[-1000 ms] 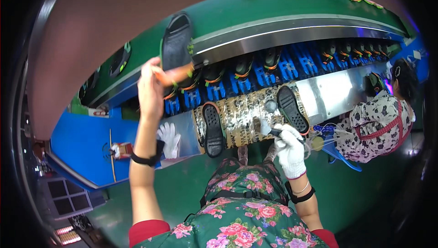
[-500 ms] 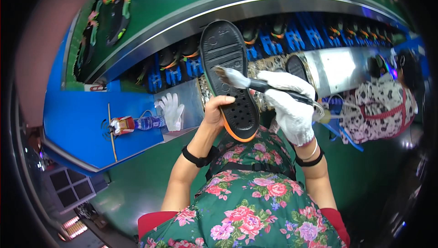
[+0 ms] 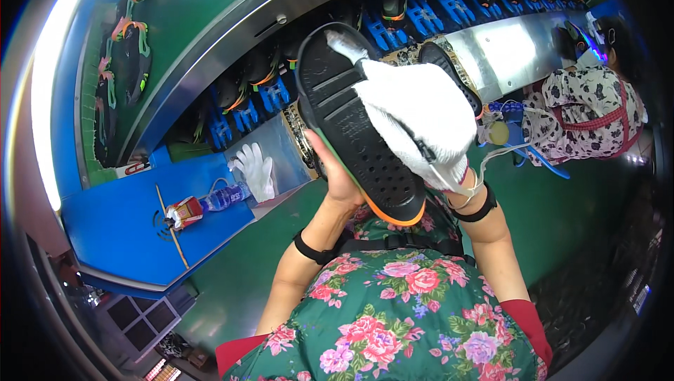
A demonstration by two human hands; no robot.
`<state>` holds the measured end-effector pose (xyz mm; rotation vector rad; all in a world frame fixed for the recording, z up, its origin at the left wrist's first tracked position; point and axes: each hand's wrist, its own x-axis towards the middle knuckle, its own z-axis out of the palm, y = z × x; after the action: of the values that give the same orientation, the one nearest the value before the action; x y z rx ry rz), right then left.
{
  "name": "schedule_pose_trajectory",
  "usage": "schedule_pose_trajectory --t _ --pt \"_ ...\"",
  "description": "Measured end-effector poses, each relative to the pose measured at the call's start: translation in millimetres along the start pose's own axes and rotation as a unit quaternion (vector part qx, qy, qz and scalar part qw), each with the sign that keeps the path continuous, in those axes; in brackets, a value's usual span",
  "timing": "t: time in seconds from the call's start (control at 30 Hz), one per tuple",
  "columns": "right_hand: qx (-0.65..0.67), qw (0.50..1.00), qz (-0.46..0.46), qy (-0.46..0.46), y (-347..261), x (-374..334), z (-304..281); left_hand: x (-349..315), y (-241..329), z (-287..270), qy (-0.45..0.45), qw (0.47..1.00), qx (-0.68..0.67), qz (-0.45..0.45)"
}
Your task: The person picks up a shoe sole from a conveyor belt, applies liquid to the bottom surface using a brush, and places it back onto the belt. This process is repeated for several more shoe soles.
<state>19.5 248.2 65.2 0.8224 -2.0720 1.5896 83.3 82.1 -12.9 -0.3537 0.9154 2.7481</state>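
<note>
My bare left hand (image 3: 338, 181) grips a black shoe sole (image 3: 337, 118) by its left edge, thumb along the side. The sole has an orange rim at its near end and a pattern of small holes there. In a white knitted glove, my right hand (image 3: 425, 118) closes around a brush with a dark handle. Its pale bristle head (image 3: 345, 45) lies against the far end of the sole. A thin tube hangs beside my right wrist. Another black sole (image 3: 449, 72) rests on the speckled work surface beyond my glove.
A spare white glove (image 3: 254, 172) lies at the left, beside a clear bottle (image 3: 226, 197) and a red package (image 3: 185, 212) on a blue table (image 3: 112, 230). Shoes on blue holders (image 3: 425, 16) line the far side under a metal rail. Another person (image 3: 593, 107) works at the right.
The brush has moved from the middle of the sole to its far end. My left hand has shifted along the sole's edge, and the sole has tilted. The whole view has turned slightly.
</note>
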Motion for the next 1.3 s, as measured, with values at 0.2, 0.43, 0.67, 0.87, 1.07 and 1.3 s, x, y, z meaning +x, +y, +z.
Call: schedule_pose_trajectory --t 0.2,0.43,0.67,0.87,1.07,1.3 --pt "-0.045 0.997 -0.03 -0.047 -6.2 -0.5 -0.8 7.5 -4.8 -5.5 -0.01 0.998 0.051 -0.028" --pt "-0.071 0.994 -0.031 -0.075 -4.1 1.2 -6.4 13.2 -19.6 -33.5 -0.027 0.995 -0.085 -0.038" --pt "-0.007 0.998 -0.013 -0.054 -1.0 -7.5 5.0 25.9 -26.6 -74.4 -0.076 0.996 -0.05 0.006" --pt "0.012 0.998 -0.056 -0.011 1.8 -13.7 23.4 29.8 -26.4 -72.9 -0.073 0.993 -0.082 -0.044" --pt "0.023 0.999 -0.028 0.004 4.7 -22.4 23.2 30.9 -20.4 -64.5 -0.081 0.989 -0.101 -0.069" --pt "0.068 0.997 0.031 -0.021 11.2 -30.1 6.9 33.2 -12.4 -59.8 -0.111 0.979 -0.152 -0.077"
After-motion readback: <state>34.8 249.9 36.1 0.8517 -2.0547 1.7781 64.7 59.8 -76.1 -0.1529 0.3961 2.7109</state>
